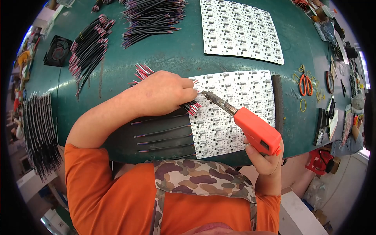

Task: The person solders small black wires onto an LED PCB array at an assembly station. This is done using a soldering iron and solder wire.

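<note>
My left hand (166,92) is closed around a bundle of black cables (192,108), whose red and white wire ends stick out on both sides. Its fingertips are at the left edge of a white circuit board panel (235,113), which carries rows of small black parts. A red soldering iron (256,127) is gripped from below by my right hand (266,160). The iron's dark tip meets the panel close to my left fingertips; exact contact is too small to tell. Several single cables (166,139) extend leftward from the panel's lower left edge.
A second white panel (241,29) lies at the far side of the green table (168,58). Cable piles (152,21) and a tied bundle (92,45) lie far left, beside a black fan (58,51). Orange scissors (305,84) and a tape roll (329,81) are right; wired strips (39,129) hang left.
</note>
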Available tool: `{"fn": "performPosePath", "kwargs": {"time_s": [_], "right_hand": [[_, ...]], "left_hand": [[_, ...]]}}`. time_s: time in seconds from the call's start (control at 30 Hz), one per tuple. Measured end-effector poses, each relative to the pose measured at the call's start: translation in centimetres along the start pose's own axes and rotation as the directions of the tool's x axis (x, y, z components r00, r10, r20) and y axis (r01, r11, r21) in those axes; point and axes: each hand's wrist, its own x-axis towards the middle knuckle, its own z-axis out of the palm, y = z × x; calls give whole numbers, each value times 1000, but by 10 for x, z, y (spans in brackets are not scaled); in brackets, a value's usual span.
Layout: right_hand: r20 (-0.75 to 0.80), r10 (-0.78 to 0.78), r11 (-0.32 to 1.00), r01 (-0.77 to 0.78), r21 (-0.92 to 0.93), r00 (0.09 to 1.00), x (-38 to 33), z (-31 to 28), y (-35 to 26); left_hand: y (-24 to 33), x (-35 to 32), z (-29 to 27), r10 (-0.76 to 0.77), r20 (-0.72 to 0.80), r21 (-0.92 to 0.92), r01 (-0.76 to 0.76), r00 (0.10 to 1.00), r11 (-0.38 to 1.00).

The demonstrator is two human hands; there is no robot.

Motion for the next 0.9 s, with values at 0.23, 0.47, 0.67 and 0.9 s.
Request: {"fn": "performPosePath", "kwargs": {"time_s": [0.23,0.47,0.67,0.9], "right_hand": [[4,32,999,-32,-18,999,-2,0,-3],[-100,39,997,-32,74,994,-6,0,2],[27,41,999,-41,7,999,-1,-3,-5],[6,-2,1000,2,-24,1000,-4,0,-5]], "left_hand": [[1,0,0,-10,8,22,10,1000,1000],[2,0,-3,-18,4,7,18,1000,1000],[-3,1,-1,19,-40,-52,-21,999,998],[-3,1,-3,22,-17,-57,-23,1000,998]]}}
